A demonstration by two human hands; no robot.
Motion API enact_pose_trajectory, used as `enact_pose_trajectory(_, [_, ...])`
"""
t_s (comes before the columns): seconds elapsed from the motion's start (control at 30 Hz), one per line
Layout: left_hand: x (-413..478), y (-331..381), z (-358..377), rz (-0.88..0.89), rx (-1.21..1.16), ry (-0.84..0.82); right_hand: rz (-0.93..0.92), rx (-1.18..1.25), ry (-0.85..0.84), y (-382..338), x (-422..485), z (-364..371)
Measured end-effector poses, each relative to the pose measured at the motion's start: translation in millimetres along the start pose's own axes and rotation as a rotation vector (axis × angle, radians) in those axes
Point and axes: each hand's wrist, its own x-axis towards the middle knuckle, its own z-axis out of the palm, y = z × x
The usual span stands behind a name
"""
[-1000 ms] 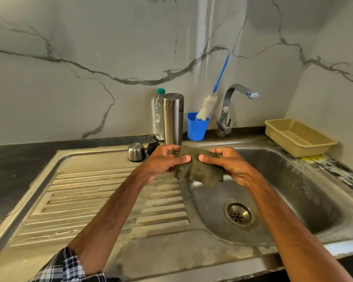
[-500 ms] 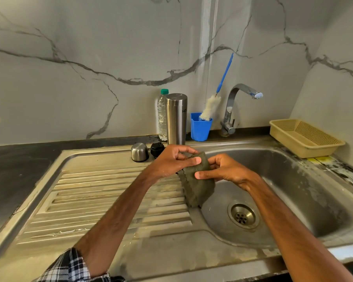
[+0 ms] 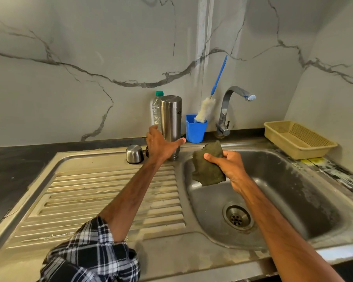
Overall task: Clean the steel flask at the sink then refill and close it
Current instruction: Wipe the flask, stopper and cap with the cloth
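While our left hand (image 3: 161,146) hovers spread open at the upright steel flask (image 3: 171,117) on the sink's back ledge (image 3: 242,141), our right hand (image 3: 231,166) grips a green cloth (image 3: 207,169) over the basin (image 3: 283,190). Cleaning seems just beginning; next we must grasp the flask.

The left hand (image 3: 161,145) hides most of the black cap (image 3: 147,152)

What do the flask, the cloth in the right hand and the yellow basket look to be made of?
Flask: brushed steel, going by its silvery sheen and streaked reflections. Cloth: soft matt fabric, olive-green, weave unclear; it creases and droops from the right hand. Basket: probably moulded plastic, pale yellow, with a fine perforated grid in its floor.
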Motion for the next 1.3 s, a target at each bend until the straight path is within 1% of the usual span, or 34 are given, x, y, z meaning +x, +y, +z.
enact_pose_trajectory(0.17, [19.0, -1.5, 11.3, 0.010, -0.052, 0.007, 0.003, 0.036, 0.094, 7.6, 7.8, -8.4])
enact_pose_trajectory(0.33, [17.2, -0.7, 12.8, 0.052, -0.021, 0.034, 0.033, -0.008, 0.147, 22.1, 17.7, -14.5])
enact_pose_trajectory(0.43, [3.3, 11.8, 10.9, 0.065, -0.072, -0.017, 0.040, 0.021, 0.171, 22.7, 19.9, -19.6])
enact_pose_trajectory(0.5, [-12.9, 22.7, 9.2, 0.063, -0.179, -0.098, 0.051, 0.096, 0.191, 22.1, 20.7, -22.9])
enact_pose_trajectory(0.57, [-32.7, 30.8, 7.8, -0.001, -0.362, -0.226, 0.053, 0.160, 0.209, 22.2, 21.3, -27.1])
enact_pose_trajectory(0.67, [-62.4, 32.2, 11.8, -0.233, -0.642, -0.449, 0.061, 0.203, 0.213, 22.9, 20.5, -33.0])
enact_pose_trajectory(0.7, [-71.1, 30.6, 13.6, -0.318, -0.732, -0.492, 0.065, 0.206, 0.210, 22.6, 19.2, -33.7])
enact_pose_trajectory(0.77, [-85.4, 24.7, 15.9, -0.458, -0.899, -0.528, 0.062, 0.190, 0.202, 20.5, 14.4, -33.4])
enact_pose_trajectory(0.83, [-94.2, 19.4, 14.2, -0.512, -1.013, -0.542, 0.025, 0.137, 0.184, 17.8, 7.0, -29.3])
enact_pose_trajectory(0.9, [-97.9, 13.8, 9.9, -0.495, -1.060, -0.548, -0.042, 0.052, 0.157, 14.3, -2.5, -21.6])
enact_pose_trajectory(1.0, [-96.4, 8.3, 5.1, -0.447, -1.060, -0.540, -0.175, -0.054, 0.112, 6.9, -12.8, -10.0])
enact_pose_trajectory(1.13, [-96.4, 4.8, 2.3, -0.397, -0.996, -0.574, -0.310, -0.090, 0.102, -4.4, -27.4, -8.0])
enact_pose_trajectory(1.2, [-98.4, 3.0, 1.0, -0.404, -1.000, -0.576, -0.364, -0.149, 0.091, -4.5, -38.7, -10.1])
enact_pose_trajectory(1.3, [-98.7, -0.8, -0.9, -0.437, -1.072, -0.588, -0.440, -0.276, 0.025, 4.8, -54.8, -11.8])
